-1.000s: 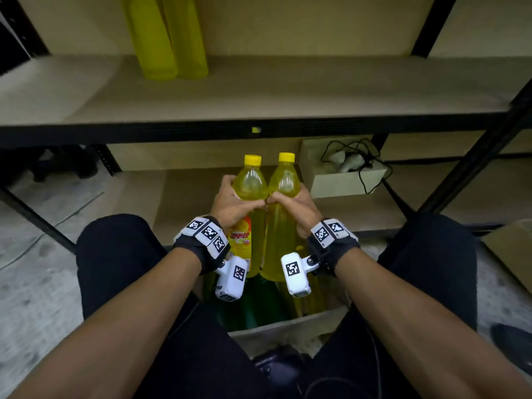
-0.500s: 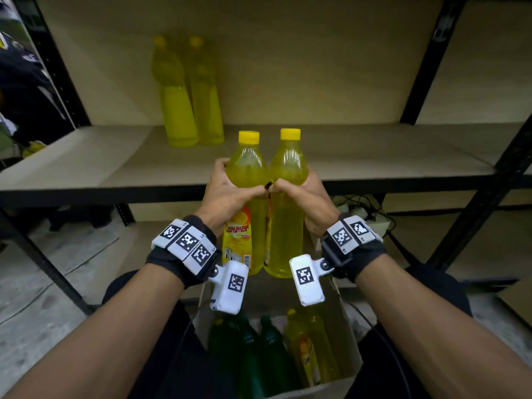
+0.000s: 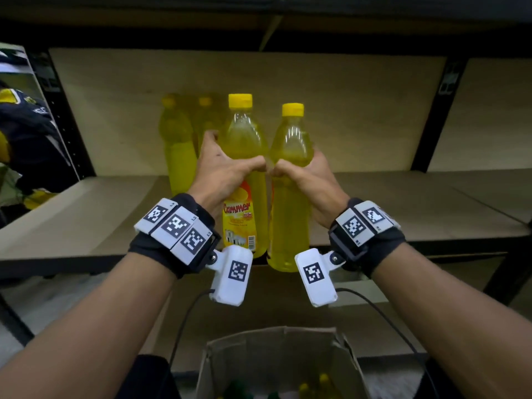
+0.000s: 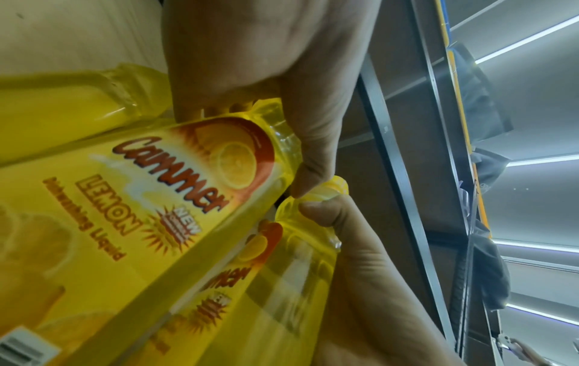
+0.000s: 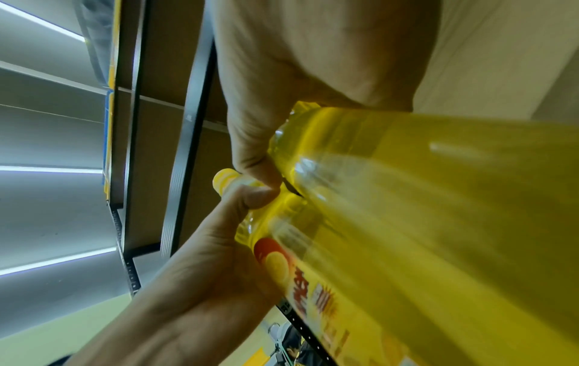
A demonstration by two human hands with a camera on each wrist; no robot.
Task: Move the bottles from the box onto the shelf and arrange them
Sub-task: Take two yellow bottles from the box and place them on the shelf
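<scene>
My left hand (image 3: 227,171) grips a yellow lemon dishwashing bottle (image 3: 243,139) with a "Cammer" label, upright, its base just above the shelf's front edge. My right hand (image 3: 299,174) grips a second yellow bottle (image 3: 290,203) beside it, slightly lower. The two thumbs nearly touch between the bottles. Two more yellow bottles (image 3: 177,145) stand at the back of the wooden shelf (image 3: 86,214), left of the held pair. In the left wrist view my fingers wrap the labelled bottle (image 4: 156,198); in the right wrist view the right-hand bottle (image 5: 438,198) is blurred. The cardboard box (image 3: 276,358) sits below.
Green and yellow bottle tops show dimly inside the box. Black uprights (image 3: 429,116) frame the shelf bay, and a shelf board spans overhead. Bare shelf board stretches to the right of the held bottles. A wrist camera cable (image 3: 187,321) hangs toward the box.
Both hands have raised the two bottles from above the box up to the level of the shelf and forward toward it. The box has dropped to the bottom of the view.
</scene>
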